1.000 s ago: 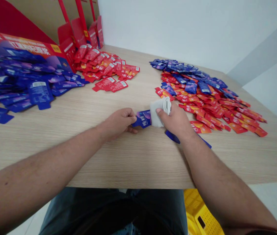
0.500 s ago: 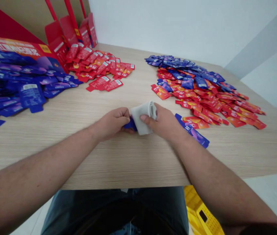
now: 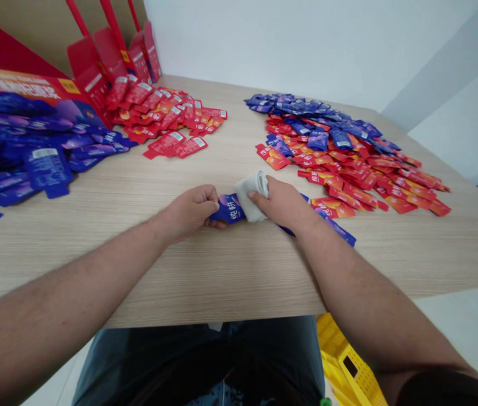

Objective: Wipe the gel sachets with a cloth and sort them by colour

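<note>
Gripping a blue foil sachet (image 3: 231, 208) in your left hand (image 3: 188, 213), you sit at a pale wood-grain table (image 3: 222, 270), both forearms stretched out over its near edge. Your left hand is closed, fingers curled around one end of the sachet, which lies on the tabletop near the middle of the near side, white Chinese characters facing up. Your right hand (image 3: 279, 203) is almost as tightly closed, bent over a folded white cloth (image 3: 252, 196) that presses against the sachet's other end, just beside your left hand. A second blue sachet (image 3: 340, 230) lies under your right wrist, its tip poking out toward a wide spread of red sachets (image 3: 361, 189), with a band of blue sachets (image 3: 306, 107) along that pile's far side. Across the table to your left, a heap of blue sachets (image 3: 31, 163) slumps against a red printed carton (image 3: 19, 84), while a smaller pile of red sachets (image 3: 158, 115) sits at the foot of red cardboard display cards (image 3: 89, 70) standing in the far corner. Below the table edge are your jeans (image 3: 197, 361), and a yellow plastic crate (image 3: 346, 366) sits on the floor to your right.
</note>
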{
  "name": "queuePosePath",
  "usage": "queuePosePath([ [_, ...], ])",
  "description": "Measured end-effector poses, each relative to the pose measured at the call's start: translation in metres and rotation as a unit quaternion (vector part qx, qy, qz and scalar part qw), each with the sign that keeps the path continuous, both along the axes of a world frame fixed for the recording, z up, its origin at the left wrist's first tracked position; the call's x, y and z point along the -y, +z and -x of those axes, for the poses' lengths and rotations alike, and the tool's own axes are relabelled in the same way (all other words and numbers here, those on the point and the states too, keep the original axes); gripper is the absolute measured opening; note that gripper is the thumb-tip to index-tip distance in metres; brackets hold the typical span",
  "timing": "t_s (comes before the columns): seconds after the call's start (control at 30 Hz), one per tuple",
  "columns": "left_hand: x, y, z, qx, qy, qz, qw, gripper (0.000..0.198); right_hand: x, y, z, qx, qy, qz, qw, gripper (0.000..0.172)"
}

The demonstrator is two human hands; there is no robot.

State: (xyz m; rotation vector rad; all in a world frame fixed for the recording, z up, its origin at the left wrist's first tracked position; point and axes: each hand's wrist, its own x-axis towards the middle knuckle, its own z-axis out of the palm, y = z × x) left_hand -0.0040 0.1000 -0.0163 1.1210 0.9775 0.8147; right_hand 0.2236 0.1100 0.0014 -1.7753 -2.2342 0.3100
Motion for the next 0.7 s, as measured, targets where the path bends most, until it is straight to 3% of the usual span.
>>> queuePosePath([
  [0.07,-0.001,0.000,0.000,0.004,0.009,0.005,1.000,0.017,-0.004,0.000,-0.006,0.022,-0.070,-0.012,0.997,0.040],
  [0.13,-0.001,-0.001,0.000,0.011,0.010,0.007,1.000,0.018,-0.004,0.001,-0.008,-0.001,-0.091,-0.034,0.995,0.040],
  [0.27,-0.001,0.000,-0.001,0.008,0.000,0.008,1.000,0.016,0.004,0.001,0.004,-0.051,0.059,-0.018,0.997,0.036],
  [0.33,-0.001,0.001,-0.001,-0.008,0.005,0.008,1.000,0.015,0.003,0.000,0.005,-0.022,0.083,0.009,0.996,0.035],
  [0.47,-0.002,0.001,-0.001,0.004,0.021,0.017,1.000,0.016,-0.005,-0.001,-0.009,0.048,-0.050,0.000,0.998,0.039],
  [0.53,-0.002,0.000,-0.001,0.008,0.015,0.015,1.000,0.016,-0.004,0.001,-0.010,0.019,-0.067,-0.027,0.997,0.042],
  [0.7,-0.001,-0.002,0.001,-0.026,-0.018,-0.009,0.999,0.015,0.003,0.000,0.004,-0.027,0.052,-0.009,0.998,0.037],
])
